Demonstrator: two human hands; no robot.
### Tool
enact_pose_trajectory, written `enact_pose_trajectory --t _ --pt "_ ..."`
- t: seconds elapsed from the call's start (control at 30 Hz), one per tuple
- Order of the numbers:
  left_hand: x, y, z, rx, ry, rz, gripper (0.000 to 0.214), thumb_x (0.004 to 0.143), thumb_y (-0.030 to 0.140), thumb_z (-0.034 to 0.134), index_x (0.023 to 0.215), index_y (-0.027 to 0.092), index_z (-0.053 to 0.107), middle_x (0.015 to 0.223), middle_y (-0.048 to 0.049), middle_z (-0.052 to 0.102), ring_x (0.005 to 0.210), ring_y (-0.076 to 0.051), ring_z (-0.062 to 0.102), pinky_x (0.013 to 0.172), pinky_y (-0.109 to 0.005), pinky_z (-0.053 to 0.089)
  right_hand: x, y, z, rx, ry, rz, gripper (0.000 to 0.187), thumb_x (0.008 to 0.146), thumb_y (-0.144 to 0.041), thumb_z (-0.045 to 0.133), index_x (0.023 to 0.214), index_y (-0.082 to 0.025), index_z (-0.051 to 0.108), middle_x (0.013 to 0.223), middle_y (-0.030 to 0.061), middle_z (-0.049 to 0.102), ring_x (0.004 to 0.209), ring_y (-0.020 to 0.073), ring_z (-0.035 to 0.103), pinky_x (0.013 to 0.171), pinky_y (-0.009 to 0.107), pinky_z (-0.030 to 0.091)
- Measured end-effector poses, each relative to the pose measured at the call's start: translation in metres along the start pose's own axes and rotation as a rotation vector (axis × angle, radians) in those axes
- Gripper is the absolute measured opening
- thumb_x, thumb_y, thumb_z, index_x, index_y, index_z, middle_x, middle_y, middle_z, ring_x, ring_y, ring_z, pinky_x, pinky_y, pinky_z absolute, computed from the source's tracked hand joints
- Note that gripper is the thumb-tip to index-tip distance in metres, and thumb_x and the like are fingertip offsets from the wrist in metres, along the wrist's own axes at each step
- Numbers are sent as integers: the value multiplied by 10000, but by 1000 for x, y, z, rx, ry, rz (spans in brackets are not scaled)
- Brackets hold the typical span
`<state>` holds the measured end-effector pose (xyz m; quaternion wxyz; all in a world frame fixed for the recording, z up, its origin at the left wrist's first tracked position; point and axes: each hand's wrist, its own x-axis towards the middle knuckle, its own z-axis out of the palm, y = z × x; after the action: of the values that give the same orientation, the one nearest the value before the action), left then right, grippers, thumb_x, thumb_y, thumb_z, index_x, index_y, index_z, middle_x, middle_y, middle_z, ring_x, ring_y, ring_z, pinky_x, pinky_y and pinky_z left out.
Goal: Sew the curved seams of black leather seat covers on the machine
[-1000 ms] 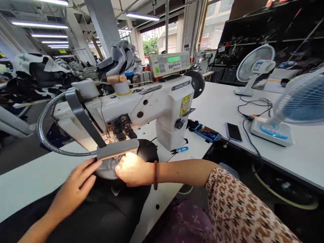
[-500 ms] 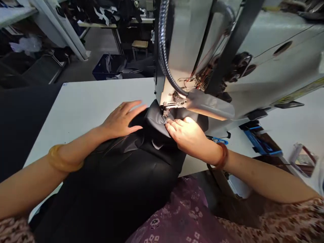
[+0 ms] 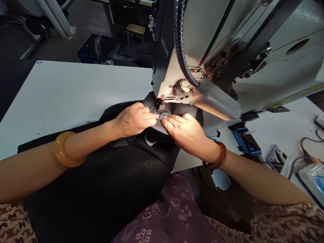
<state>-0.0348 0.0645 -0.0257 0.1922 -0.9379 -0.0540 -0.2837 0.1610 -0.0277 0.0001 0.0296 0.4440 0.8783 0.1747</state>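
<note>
A large piece of black leather-like material spreads over the white table and hangs down toward my lap. Its far edge lies beneath the presser foot of a sewing machine, lit by a lamp. Just left of the foot, my left hand is closed, its fingertips pinching the material. My right hand grips the material's edge right in front of the foot, fingers bent and pressed together. The two hands' fingertips almost meet there. The needle's tip cannot be made out.
The machine's head and arm fill the upper right, with a braided cable looping down its front. Blue-edged boxes stand on the table's right. Beyond the table are a dark blue bin with scraps and a stool.
My left hand came from spread fingers above the material to a closed grip beside the foot. My right hand keeps its hold. The camera view has shifted.
</note>
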Motion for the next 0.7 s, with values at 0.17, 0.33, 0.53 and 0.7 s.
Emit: enact_pose_trajectory --t 0.17,0.33,0.53,0.7 --pt "4 10 0 116 -31 -83 259 829 75 459 621 200 546 822 49 708 602 -122 526 586 -284 369 3 14 3 54 -11 -7 261 905 -96 321 1010 -132 558 933 45 626 842 170 545 685 320 286" --pt "4 16 3 160 -37 -100 269 839 93 431 624 202 549 728 26 664 608 -135 521 584 -286 367 3 21 5 69 -13 -22 257 905 -99 313 1014 -148 540 877 37 617 849 180 543 676 317 284" --pt "8 22 3 224 -35 -122 287 843 74 405 635 190 563 692 13 645 605 -135 526 582 -283 366 2 29 8 94 -35 -42 312 923 -113 265 1050 -159 547 1003 48 632 895 179 558 695 319 298" --pt "12 28 7 204 -67 -143 293 852 75 391 648 178 573 663 1 627 597 -138 528 570 -287 362 4 23 5 108 -42 -37 285 870 -111 347 1082 -137 536 1004 75 622 928 198 567 715 322 303"
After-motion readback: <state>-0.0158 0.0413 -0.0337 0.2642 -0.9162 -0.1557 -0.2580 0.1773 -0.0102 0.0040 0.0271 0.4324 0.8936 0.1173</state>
